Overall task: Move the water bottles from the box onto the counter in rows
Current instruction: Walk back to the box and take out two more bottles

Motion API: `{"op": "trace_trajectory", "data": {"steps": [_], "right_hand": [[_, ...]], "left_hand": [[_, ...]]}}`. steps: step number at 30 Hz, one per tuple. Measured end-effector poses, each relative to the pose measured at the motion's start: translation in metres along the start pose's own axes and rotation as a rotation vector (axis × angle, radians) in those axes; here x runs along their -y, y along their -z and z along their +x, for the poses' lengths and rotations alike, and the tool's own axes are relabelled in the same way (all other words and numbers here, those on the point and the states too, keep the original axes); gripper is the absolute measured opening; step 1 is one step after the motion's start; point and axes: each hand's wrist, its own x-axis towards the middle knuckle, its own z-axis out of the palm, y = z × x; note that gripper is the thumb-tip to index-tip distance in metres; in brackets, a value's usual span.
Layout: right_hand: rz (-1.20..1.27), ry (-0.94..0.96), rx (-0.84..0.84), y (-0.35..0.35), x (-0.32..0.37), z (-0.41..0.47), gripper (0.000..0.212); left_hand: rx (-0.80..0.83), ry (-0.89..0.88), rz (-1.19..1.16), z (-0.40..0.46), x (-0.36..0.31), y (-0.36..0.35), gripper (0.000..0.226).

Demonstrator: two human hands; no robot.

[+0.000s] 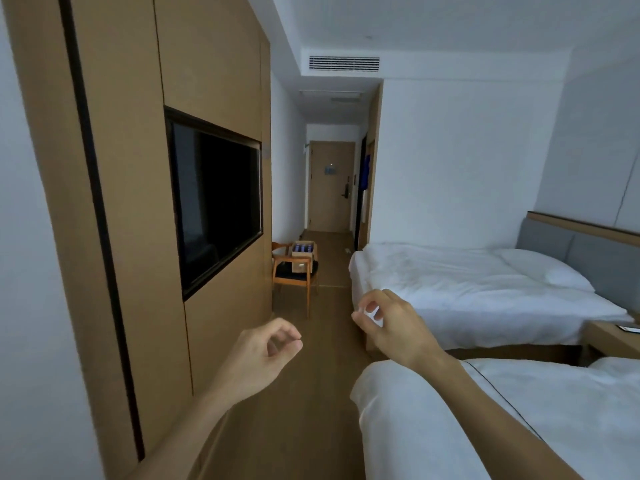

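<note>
A cardboard box [304,259] stands on a wooden chair [292,277] far down the room, by the wall. Blue-capped water bottles [303,248] show at its open top. My left hand [265,348] hangs in the air in front of me, fingers loosely curled, holding nothing. My right hand [384,323] is raised beside it, also loosely curled and empty. Both hands are far short of the box. No counter is in sight.
A wood-panelled wall with a dark TV screen [216,199] runs along the left. Two white beds [467,289] fill the right side, with a bedside table [609,336] between them. A wooden floor aisle [311,375] leads to the door [331,185].
</note>
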Motion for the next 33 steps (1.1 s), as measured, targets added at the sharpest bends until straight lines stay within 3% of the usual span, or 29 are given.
{"op": "trace_trajectory", "data": {"steps": [14,24,33], "right_hand": [[0.018,0.013,0.025,-0.101,-0.155,0.238,0.017],[0.103,0.092,0.034,-0.151,-0.257,0.448,0.013],[0.128,0.112,0.071,-0.231,-0.325,0.602,0.017]], "left_hand": [[0.076,-0.028,0.044,0.266,0.128,-0.073,0.007],[0.037,-0.001,0.093,0.469,0.189,-0.105,0.015],[0.008,0.038,0.068,0.617,0.287,-0.133,0.013]]}}
